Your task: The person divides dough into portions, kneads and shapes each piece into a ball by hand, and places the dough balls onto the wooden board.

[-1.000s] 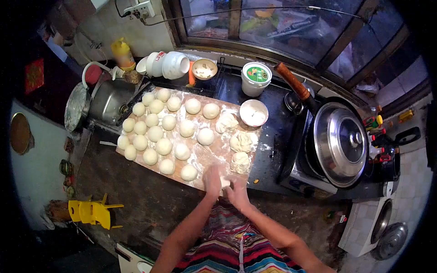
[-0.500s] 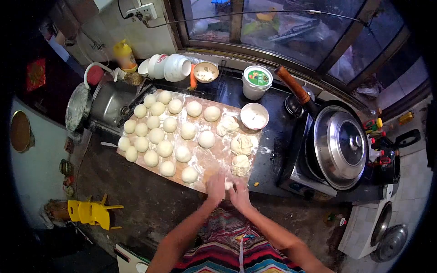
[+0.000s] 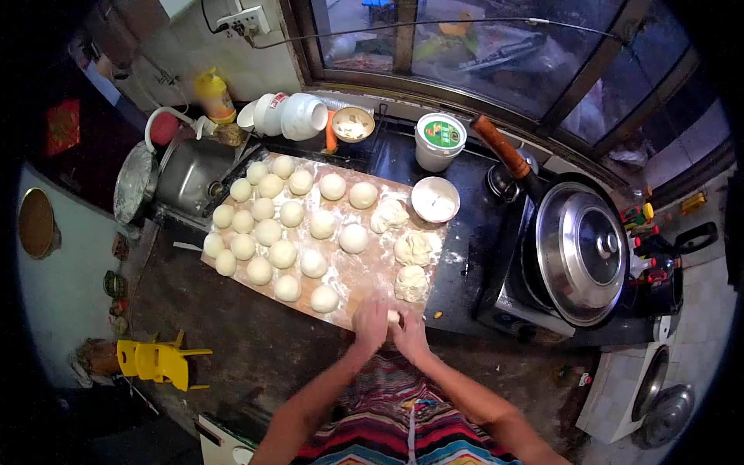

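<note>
A small piece of dough (image 3: pixel 394 317) shows between my two hands at the front edge of the floured wooden board (image 3: pixel 341 275). My left hand (image 3: pixel 371 322) curls round its left side and is slightly blurred. On its right side my right hand (image 3: pixel 409 332) presses with bent fingers. Many smooth round dough balls (image 3: pixel 322 225) cover the board's left and middle. Rough, wrinkled dough lumps (image 3: pixel 412 248) lie in a column along its right side. The bowl of white flour (image 3: pixel 435 200) rests at the board's back right corner.
A lidded wok (image 3: pixel 581 244) with a wooden handle stands on the stove at the right. Behind the board are a white tub (image 3: pixel 440 141), a small bowl (image 3: pixel 353 124) and stacked white bowls (image 3: pixel 302 116). A metal sink (image 3: pixel 194 170) is at the left.
Both hands stay at the board's front edge around the dough. My left hand has shifted slightly right and up. More of the dough shows between the hands than a second ago.
</note>
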Demonstrator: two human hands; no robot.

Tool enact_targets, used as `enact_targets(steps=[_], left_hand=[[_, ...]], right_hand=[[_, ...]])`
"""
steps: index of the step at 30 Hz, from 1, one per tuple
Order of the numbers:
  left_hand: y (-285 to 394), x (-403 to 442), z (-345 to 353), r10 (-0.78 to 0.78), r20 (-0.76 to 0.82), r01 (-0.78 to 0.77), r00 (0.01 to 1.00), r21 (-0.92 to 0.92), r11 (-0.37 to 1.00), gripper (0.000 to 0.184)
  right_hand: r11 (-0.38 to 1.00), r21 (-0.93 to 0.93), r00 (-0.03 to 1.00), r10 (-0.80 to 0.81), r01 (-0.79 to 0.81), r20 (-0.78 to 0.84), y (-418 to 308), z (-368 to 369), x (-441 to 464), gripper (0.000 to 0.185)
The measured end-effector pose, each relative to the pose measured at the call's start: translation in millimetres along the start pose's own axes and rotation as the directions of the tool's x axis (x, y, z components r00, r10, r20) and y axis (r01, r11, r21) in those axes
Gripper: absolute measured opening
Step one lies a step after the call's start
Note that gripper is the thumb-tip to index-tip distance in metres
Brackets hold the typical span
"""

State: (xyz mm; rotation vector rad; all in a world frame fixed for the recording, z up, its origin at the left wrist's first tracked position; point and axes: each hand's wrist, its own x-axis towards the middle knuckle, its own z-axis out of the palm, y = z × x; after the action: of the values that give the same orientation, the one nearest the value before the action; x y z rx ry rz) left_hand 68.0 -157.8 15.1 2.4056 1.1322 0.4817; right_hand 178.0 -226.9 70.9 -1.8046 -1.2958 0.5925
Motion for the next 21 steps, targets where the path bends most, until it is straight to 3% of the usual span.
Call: enact_targets(steps=[1,2,4,5,7,9,10,13,16,19,20,21], left_hand=[[3.4,-2.7,5.1,-0.223,-0.055,0.206,0.973,-0.22,0.953,0.028],[10.1,-6.2,12.1,-0.444,-0.054,0.378,0.895,-0.437,0.816,0.028],[0.9,-6.1,18.1,-0.246,-0.274,0.192,0.93,-0.209,0.959,0.028],[-12.8,3.0,13.3,-0.061,-0.25,0.053,0.966,-0.038,0.998,0.028],[-23.1,48.2,-14.5,0.289,-0.104,-0.252,0.952,0.273,0.928,0.029],[-32.2,67.5,-10.3,0.239,-0.142,-0.207,0.961,0.21,0.956,0.028],[-30.4,75.7,-13.1,0.218,-0.168,-0.187,0.961,0.182,0.965,0.028],[9.1,59.7,-42.6,-0.054,0.143,0.067,0.988,-0.088,0.994,0.027],[-7.9,-1.8,7.0,0.047,-0.14,-0.076,0.989,-0.208,0.975,0.025],[10.9,-3.8,9.4,-0.282,-0.259,0.209,0.924,-0.277,0.938,0.024],[2.6,9.8,-7.9,0.04,-0.253,-0.093,0.967,-0.2,0.975,0.023],[-9.4,33.5,-13.0,0.107,-0.227,-0.138,0.968,-0.127,0.982,0.022]], right_hand=[[0.989,0.029,0.989,-0.147,0.147,-0.011,-5.8,-9.0,-3.9,0.036],[0.99,0.069,0.978,-0.129,0.119,0.162,-3.0,-9.0,-9.0,0.038],[1.0,-0.027,0.977,0.011,-0.005,0.214,-8.8,-10.7,-8.8,0.042],[0.995,-0.077,0.97,0.076,-0.059,0.232,-13.8,-11.1,-4.4,0.044],[0.966,-0.037,0.951,0.257,-0.254,0.171,-18.9,-12.2,8.6,0.05],[0.904,0.038,0.889,0.41,-0.426,0.207,-3.6,0.3,11.5,0.052],[0.911,0.027,0.895,0.4,-0.413,0.197,5.2,8.1,9.8,0.05],[0.904,0.023,0.898,0.422,-0.428,0.129,19.6,24.5,7.3,0.048],[0.999,-0.046,0.993,-0.018,0.023,0.113,5.1,-3.8,-6.8,0.048],[0.992,-0.099,0.952,0.098,-0.072,0.291,3.1,2.4,-19.7,0.052],[0.992,-0.088,0.958,0.107,-0.086,0.266,-2.6,-6.5,-12.7,0.049],[0.992,-0.073,0.974,0.114,-0.102,0.198,-1.9,-7.6,-2.5,0.049]])
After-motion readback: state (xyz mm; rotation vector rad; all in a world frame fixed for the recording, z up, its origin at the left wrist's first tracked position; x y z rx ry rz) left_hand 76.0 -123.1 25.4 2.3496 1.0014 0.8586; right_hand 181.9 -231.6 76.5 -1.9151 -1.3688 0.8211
